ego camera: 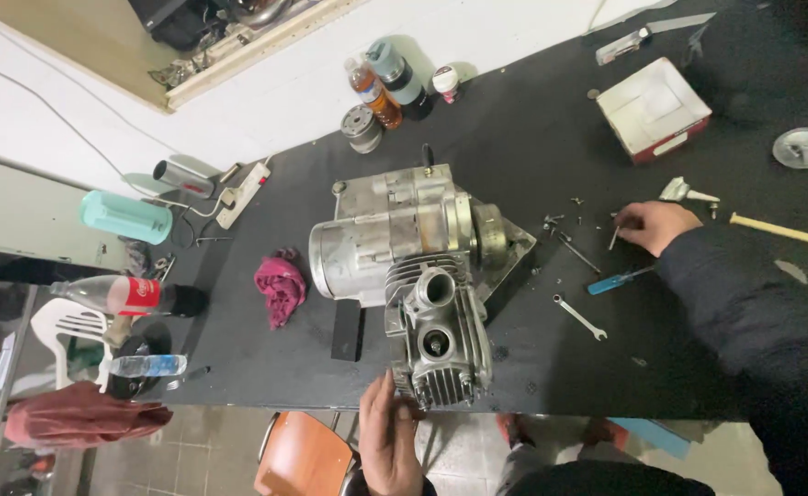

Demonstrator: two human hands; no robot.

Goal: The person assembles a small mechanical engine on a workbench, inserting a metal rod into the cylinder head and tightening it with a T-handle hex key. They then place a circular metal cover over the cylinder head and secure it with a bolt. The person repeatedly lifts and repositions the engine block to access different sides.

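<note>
Left hand point(387, 441) open, flat against the engine point(413, 276) — right hand point(656, 226) pinches a small bolt point(614, 238) on the black table point(532, 138)

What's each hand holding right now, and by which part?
The right hand pinches a small bolt by its upper end, over the black table. The left hand holds nothing; it rests flat against the finned engine cylinder at its near edge.

Your right hand point(658, 225): bare, no glove, no ring visible. Your right arm: long dark navy, soft-fabric sleeve point(753, 312), loose, reaching wrist. Your left hand point(390, 441): bare, ungloved; its wrist out of frame.
</note>
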